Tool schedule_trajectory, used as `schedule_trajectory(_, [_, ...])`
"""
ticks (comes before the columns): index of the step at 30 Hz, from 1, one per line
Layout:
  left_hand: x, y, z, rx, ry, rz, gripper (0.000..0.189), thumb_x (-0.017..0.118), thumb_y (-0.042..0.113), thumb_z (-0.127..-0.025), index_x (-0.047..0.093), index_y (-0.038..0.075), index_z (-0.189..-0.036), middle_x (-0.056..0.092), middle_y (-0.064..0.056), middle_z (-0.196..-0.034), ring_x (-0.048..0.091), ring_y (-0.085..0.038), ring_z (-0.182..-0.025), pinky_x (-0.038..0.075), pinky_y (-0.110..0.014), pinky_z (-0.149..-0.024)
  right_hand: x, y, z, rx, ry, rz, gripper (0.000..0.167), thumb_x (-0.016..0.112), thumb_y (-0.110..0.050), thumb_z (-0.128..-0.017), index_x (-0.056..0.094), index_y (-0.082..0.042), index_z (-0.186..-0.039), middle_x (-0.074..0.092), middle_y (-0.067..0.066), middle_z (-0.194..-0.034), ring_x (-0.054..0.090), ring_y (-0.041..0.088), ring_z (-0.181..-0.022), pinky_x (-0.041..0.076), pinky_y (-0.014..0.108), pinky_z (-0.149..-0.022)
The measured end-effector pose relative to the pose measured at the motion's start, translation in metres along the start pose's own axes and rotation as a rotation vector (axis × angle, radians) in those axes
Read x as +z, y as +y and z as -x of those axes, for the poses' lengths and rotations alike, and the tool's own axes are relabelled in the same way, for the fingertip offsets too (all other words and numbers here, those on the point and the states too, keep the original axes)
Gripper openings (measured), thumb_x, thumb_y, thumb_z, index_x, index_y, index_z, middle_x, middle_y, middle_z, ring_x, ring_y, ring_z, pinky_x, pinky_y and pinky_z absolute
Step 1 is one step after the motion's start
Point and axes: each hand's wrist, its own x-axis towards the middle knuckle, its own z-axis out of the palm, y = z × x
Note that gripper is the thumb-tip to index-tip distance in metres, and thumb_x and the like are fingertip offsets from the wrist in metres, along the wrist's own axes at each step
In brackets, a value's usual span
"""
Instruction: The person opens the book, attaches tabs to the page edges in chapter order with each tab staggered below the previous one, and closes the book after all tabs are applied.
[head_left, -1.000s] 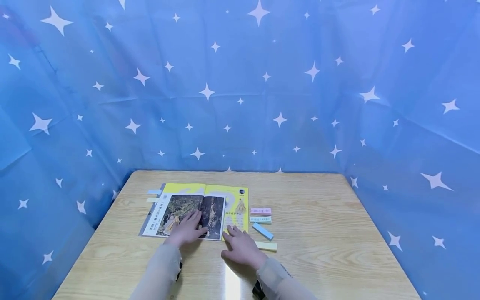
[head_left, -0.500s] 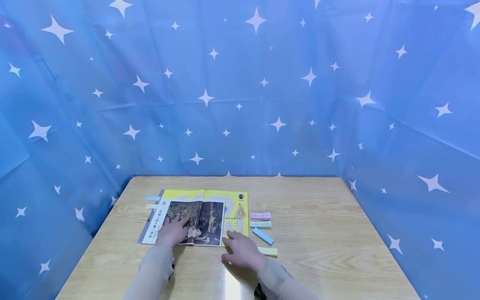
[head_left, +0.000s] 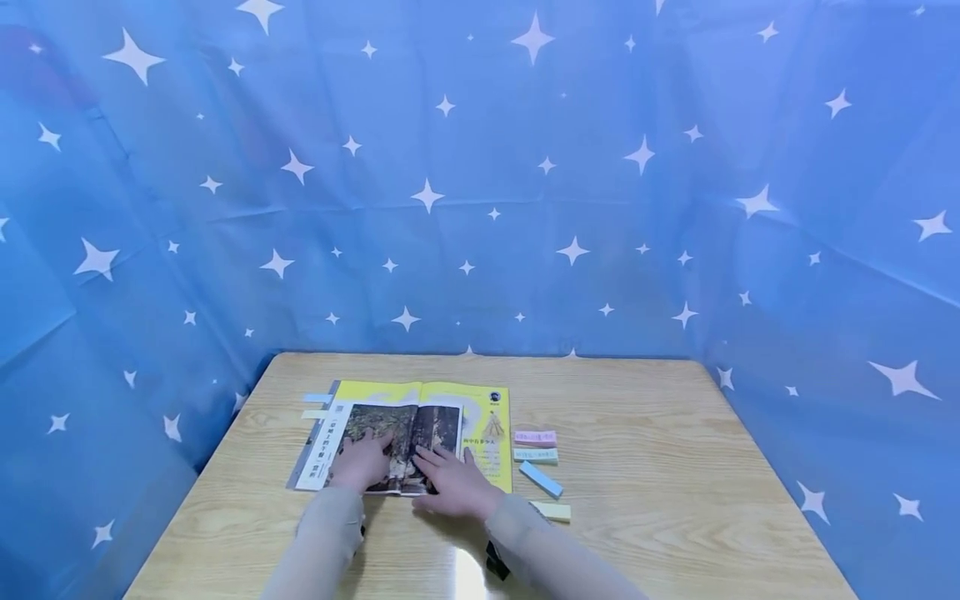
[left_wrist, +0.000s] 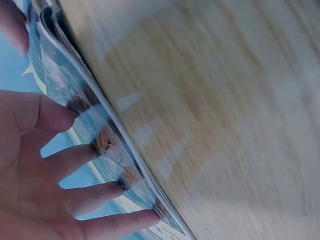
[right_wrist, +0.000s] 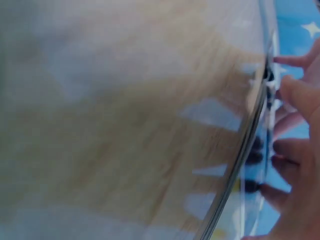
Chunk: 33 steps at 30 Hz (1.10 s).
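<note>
An open magazine lies on the table, with a smaller photo spread over its yellow pages. My left hand rests on the left part of the photo, near the lower edge. In the left wrist view its fingers are spread and fairly straight, fingertips right at the glossy page. Beside the fold, my right hand lies with fingers extended over the photo's lower right. The right wrist view shows these fingers along the magazine's near edge. Neither hand grips anything.
Right of the magazine lie pink, green, blue and pale yellow sticky-note strips. Blue and cream tabs stick out from its left edge. A blue star-patterned curtain surrounds the wooden table.
My left hand has slid left across the photo, away from the fold. My right hand has moved left from the yellow page's lower edge onto the photo. The head view has shifted slightly.
</note>
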Motion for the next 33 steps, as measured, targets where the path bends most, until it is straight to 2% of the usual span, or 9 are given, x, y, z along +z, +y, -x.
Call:
schedule_trajectory(6, [-0.001, 0.003, -0.006, -0.006, 0.003, -0.008, 0.051, 0.049, 0.016, -0.094, 0.048, 0.022, -0.144, 0.028, -0.021, -0.154, 0.016, -0.059, -0.135, 0.025, -0.078, -0.095, -0.003, 0.0, -0.019, -0.009, -0.002, -0.016, 0.077, 0.054, -0.058, -0.091, 0.03, -0.02, -0.153, 0.025, -0.007, -0.158, 0.028, 0.033, -0.141, 0.023, 0.073, -0.102])
schedule_trajectory(12, [-0.001, 0.001, -0.003, -0.005, 0.005, -0.029, 0.052, 0.053, 0.018, -0.093, 0.048, 0.021, -0.145, 0.029, -0.021, -0.154, 0.018, -0.059, -0.134, 0.03, -0.079, -0.091, 0.0, -0.01, -0.028, 0.055, -0.006, 0.018, 0.079, 0.055, -0.063, -0.088, 0.035, -0.021, -0.152, 0.028, -0.009, -0.156, 0.032, 0.036, -0.139, 0.027, 0.076, -0.098])
schedule_trajectory(15, [0.0, 0.0, -0.002, 0.006, -0.001, -0.048, 0.053, 0.055, 0.02, -0.091, 0.05, 0.02, -0.144, 0.032, -0.024, -0.151, 0.023, -0.06, -0.132, 0.035, -0.076, -0.09, 0.0, -0.013, -0.031, 0.088, -0.015, 0.023, 0.077, 0.057, -0.064, -0.087, 0.042, -0.02, -0.148, 0.035, -0.008, -0.154, 0.033, 0.038, -0.137, 0.03, 0.076, -0.095])
schedule_trajectory(19, [-0.003, 0.002, -0.005, 0.034, 0.034, -0.075, 0.053, 0.059, 0.021, -0.09, 0.052, 0.016, -0.142, 0.035, -0.024, -0.15, 0.03, -0.057, -0.131, 0.038, -0.072, -0.091, -0.003, -0.015, -0.038, 0.107, -0.027, 0.016, 0.075, 0.06, -0.064, -0.085, 0.047, -0.02, -0.145, 0.039, -0.009, -0.151, 0.034, 0.04, -0.137, 0.033, 0.076, -0.093])
schedule_trajectory(24, [-0.003, 0.004, -0.01, 0.09, 0.053, -0.132, 0.053, 0.057, 0.02, -0.093, 0.047, 0.017, -0.145, 0.033, -0.019, -0.152, 0.033, -0.051, -0.132, 0.04, -0.071, -0.089, -0.007, -0.017, -0.042, 0.112, -0.053, 0.007, 0.076, 0.061, -0.063, -0.083, 0.044, -0.025, -0.147, 0.037, -0.012, -0.151, 0.033, 0.04, -0.137, 0.032, 0.077, -0.092])
schedule_trajectory(26, [-0.002, 0.003, -0.011, 0.094, 0.046, -0.119, 0.057, 0.058, 0.012, -0.089, 0.047, 0.018, -0.145, 0.033, -0.019, -0.152, 0.03, -0.053, -0.133, 0.038, -0.073, -0.09, -0.007, -0.017, -0.042, 0.118, -0.057, 0.023, 0.076, 0.061, -0.063, -0.083, 0.043, -0.026, -0.148, 0.036, -0.014, -0.152, 0.033, 0.039, -0.137, 0.031, 0.077, -0.093])
schedule_trajectory(30, [0.001, 0.003, -0.013, 0.078, 0.03, -0.071, 0.067, 0.059, 0.0, -0.081, 0.048, 0.021, -0.144, 0.032, -0.016, -0.154, 0.022, -0.054, -0.136, 0.031, -0.078, -0.091, -0.005, -0.017, -0.039, 0.132, -0.068, 0.06, 0.077, 0.056, -0.067, -0.085, 0.04, -0.027, -0.149, 0.033, -0.015, -0.153, 0.034, 0.036, -0.138, 0.032, 0.075, -0.095])
schedule_trajectory(33, [0.003, 0.004, -0.014, 0.092, 0.031, -0.052, 0.07, 0.06, -0.002, -0.079, 0.049, 0.022, -0.144, 0.033, -0.016, -0.154, 0.019, -0.054, -0.137, 0.028, -0.081, -0.089, -0.003, -0.017, -0.038, 0.16, -0.05, 0.063, 0.078, 0.043, -0.073, -0.087, 0.04, -0.025, -0.149, 0.033, -0.012, -0.153, 0.034, 0.033, -0.138, 0.031, 0.075, -0.095])
